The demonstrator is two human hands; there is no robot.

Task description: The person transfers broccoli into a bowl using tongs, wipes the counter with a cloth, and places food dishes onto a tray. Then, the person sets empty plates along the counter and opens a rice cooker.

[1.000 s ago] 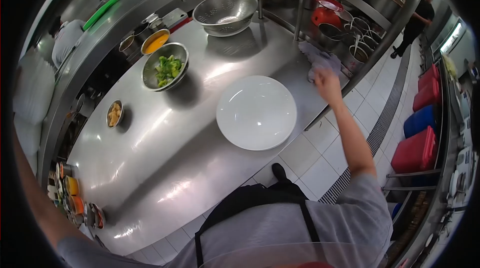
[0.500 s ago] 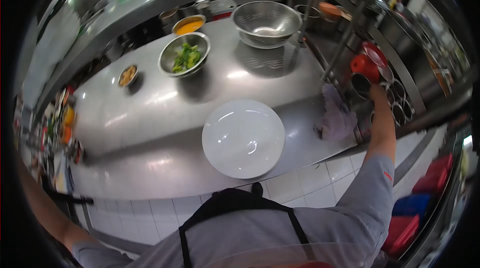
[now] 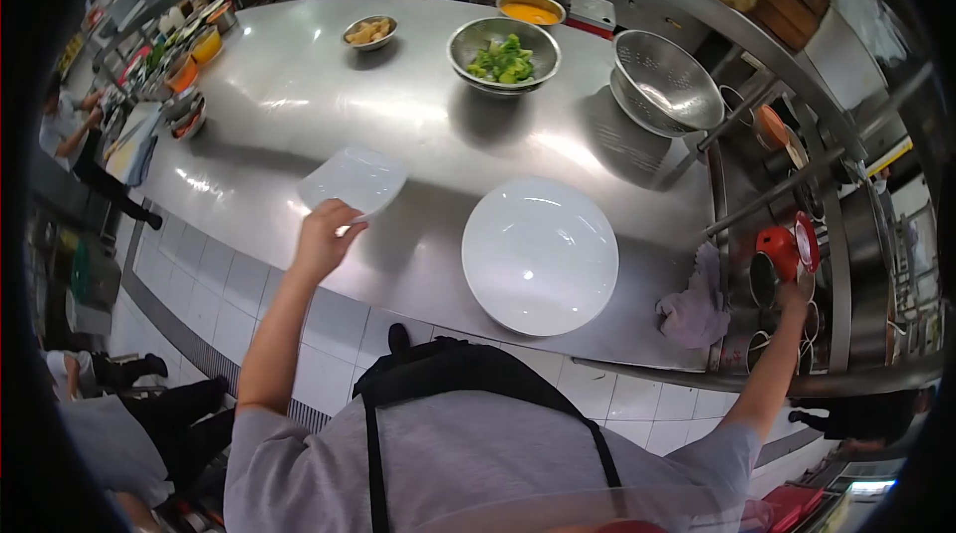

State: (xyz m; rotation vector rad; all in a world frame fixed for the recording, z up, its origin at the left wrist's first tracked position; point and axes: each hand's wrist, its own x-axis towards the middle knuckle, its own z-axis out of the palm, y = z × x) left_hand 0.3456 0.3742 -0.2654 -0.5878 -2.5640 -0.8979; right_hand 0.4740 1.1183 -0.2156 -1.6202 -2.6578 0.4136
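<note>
My left hand pinches the near edge of a small white square dish, over the left part of the steel table. My right hand is down at the far right, among metal containers. A dark round vessel with a metal rim is right beside it; the fingers are too hidden to tell whether they grip it. Between my hands, a large round white plate lies near the table's front edge. A crumpled greyish cloth is to the left of my right hand.
Toward the back of the steel table stand a bowl of green vegetables, a small bowl of brown pieces, a bowl of orange liquid and a colander. Metal rails run near my right arm. Other people are at left.
My left hand has come in from the lower left, holding the white dish over the table. The view has turned left. My right hand stays by the dark vessel.
</note>
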